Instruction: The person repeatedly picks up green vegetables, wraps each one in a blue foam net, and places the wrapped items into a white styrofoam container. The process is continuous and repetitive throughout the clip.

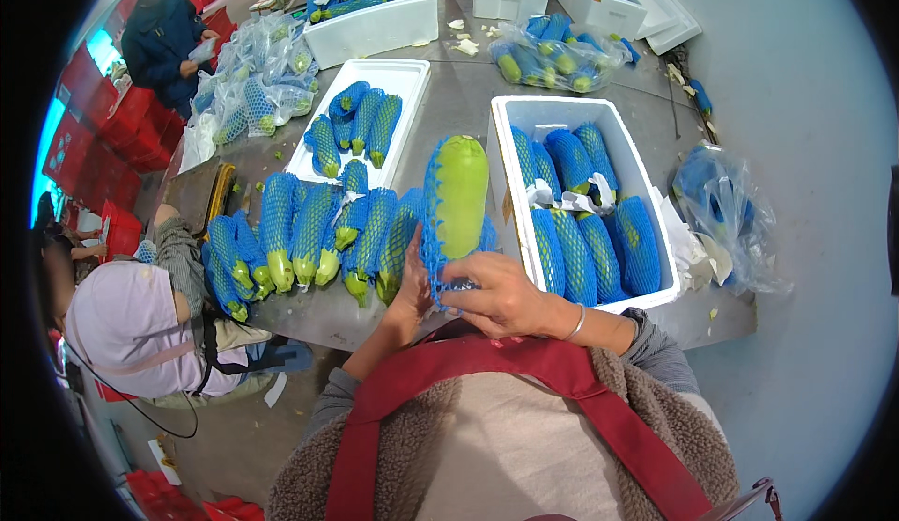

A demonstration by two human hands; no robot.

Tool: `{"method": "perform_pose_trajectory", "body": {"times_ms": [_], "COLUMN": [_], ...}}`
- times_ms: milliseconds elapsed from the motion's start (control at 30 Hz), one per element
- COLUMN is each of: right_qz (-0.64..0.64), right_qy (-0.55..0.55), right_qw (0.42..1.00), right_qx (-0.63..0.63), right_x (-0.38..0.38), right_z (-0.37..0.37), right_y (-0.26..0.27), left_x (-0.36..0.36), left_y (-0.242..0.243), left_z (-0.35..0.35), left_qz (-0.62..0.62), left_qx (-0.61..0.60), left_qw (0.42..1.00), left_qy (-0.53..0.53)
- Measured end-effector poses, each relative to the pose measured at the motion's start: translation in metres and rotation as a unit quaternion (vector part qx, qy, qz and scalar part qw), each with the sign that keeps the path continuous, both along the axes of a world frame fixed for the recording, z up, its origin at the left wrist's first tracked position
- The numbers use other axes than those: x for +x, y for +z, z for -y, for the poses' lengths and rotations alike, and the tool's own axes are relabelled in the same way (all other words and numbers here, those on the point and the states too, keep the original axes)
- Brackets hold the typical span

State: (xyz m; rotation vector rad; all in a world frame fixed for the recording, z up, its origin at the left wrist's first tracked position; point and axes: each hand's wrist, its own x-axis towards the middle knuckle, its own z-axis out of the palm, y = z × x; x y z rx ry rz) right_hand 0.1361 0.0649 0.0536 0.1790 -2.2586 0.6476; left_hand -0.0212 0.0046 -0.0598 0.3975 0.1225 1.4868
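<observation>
A pale green zucchini (pixel 465 194) is held upright in front of my chest, partly wrapped in a blue foam net sleeve (pixel 431 229). My left hand (pixel 414 279) supports it from the left and behind, most of its fingers hidden. At the lower end, the fingers of my right hand (pixel 499 293) pinch the edge of the net. To the right stands a white foam box (pixel 671 258) with two rows of netted zucchini (pixel 579 261) and white paper between them. Several more netted zucchini (pixel 309 229) lie side by side on the metal table (pixel 456 110) to the left.
A white foam lid (pixel 400 128) bears several netted zucchini. Behind are bagged zucchini (pixel 555 57) and foam boxes (pixel 372 26). Plastic wrap (pixel 737 205) lies by the wall at right. One person (pixel 126 324) sits close at left; another (pixel 165 40) stands near red crates (pixel 91 142).
</observation>
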Motion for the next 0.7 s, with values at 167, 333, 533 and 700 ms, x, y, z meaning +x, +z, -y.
{"method": "perform_pose_trajectory", "body": {"times_ms": [167,333,533,700], "right_qz": [0.021,0.097,0.178,0.195], "right_qy": [0.023,0.068,0.064,0.066], "right_qw": [0.999,0.99,0.976,0.976], "right_qx": [0.015,0.07,0.107,0.073], "right_x": [-0.01,-0.017,-0.022,-0.022], "right_z": [0.004,0.008,0.012,0.013], "right_y": [-0.004,-0.013,-0.027,-0.03], "left_x": [-0.001,-0.006,-0.009,-0.009], "left_y": [-0.002,-0.007,-0.016,-0.027], "left_z": [0.006,0.019,0.034,0.033], "left_qz": [-0.037,-0.058,-0.077,-0.161], "left_qx": [-0.017,-0.037,-0.07,-0.108], "left_qw": [0.999,0.997,0.993,0.97], "left_qy": [0.008,0.021,0.05,0.148]}}
